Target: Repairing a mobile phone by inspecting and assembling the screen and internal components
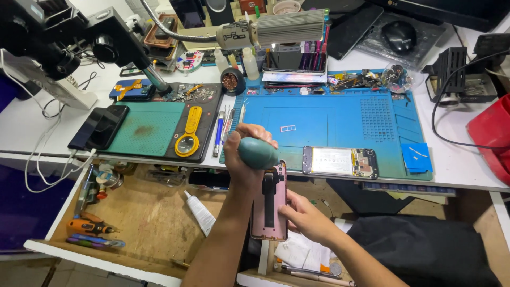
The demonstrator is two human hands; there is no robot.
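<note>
Pink phone back cover (270, 204): held upright-ish below the front edge of the surface (467, 170), over the open drawer gap; long axis running near to far, far end tucked under the blower's nozzle.

Left hand (245, 154): closed around teal rubber air blower (258, 153), bulb lying sideways, tip directly above the cover's far end and touching or nearly so (contact not clear).

Right hand (305, 217): gripping the cover's right edge, fingers curled on the rim, lower and nearer than the left. Both at the cover; left above its far end, right beside its middle.

Opened phone (340, 161): flat on the blue mat (329, 125), just right of the blower, long axis left to right, crosswise to the cover.

Green cutting mat (146, 130) with yellow magnifier (188, 142): left, well apart. Dark phones (100, 127) at its left edge.

Tweezers and pens (224, 127): between the two mats, just beyond the left hand.

Wooden drawer (141, 223): below left, holding a white tube (200, 211) and orange screwdriver (87, 226).

Nothing between hands and cover (gooseneck lamp (281, 29) and microscope arm (79, 37) stand far back).
</note>
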